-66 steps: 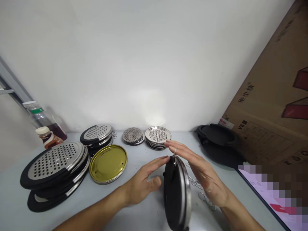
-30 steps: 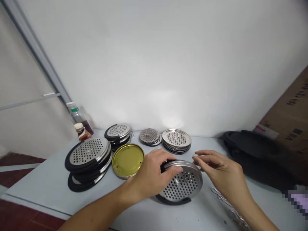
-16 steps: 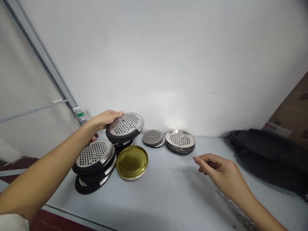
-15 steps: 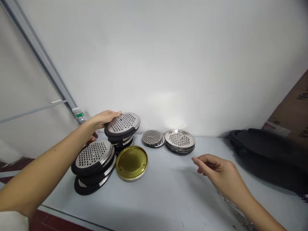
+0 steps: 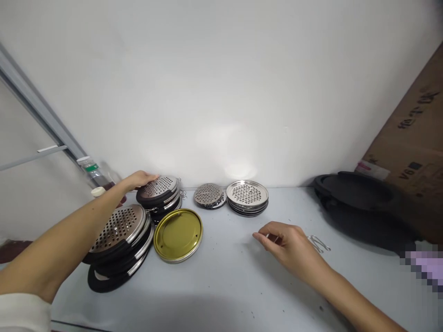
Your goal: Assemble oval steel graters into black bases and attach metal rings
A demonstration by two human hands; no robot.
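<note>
My left hand point(image 5: 143, 179) grips the back left edge of a round perforated metal plate point(image 5: 161, 185) with a black rim. That plate rests on top of the rear stack at the left. In front of it stands a second stack of similar black-rimmed plates point(image 5: 119, 226), partly covered by my left forearm. A gold-coloured round lid point(image 5: 178, 235) lies beside the stacks on more discs. My right hand point(image 5: 282, 242) hovers above the table, thumb and fingertips together, with nothing visible in them.
Against the wall sit a small pile of perforated discs point(image 5: 208, 195) and a stack of silver grater discs point(image 5: 247, 196). Metal wire clips point(image 5: 318, 243) lie behind my right wrist. Bottles point(image 5: 93, 170) stand at left. A black bulky object point(image 5: 363, 203) and a cardboard box point(image 5: 411, 152) occupy the right.
My left hand has lowered the perforated plate onto the rear stack. My right hand has stayed over the table with its fingers together. The camera view has shifted slightly right.
</note>
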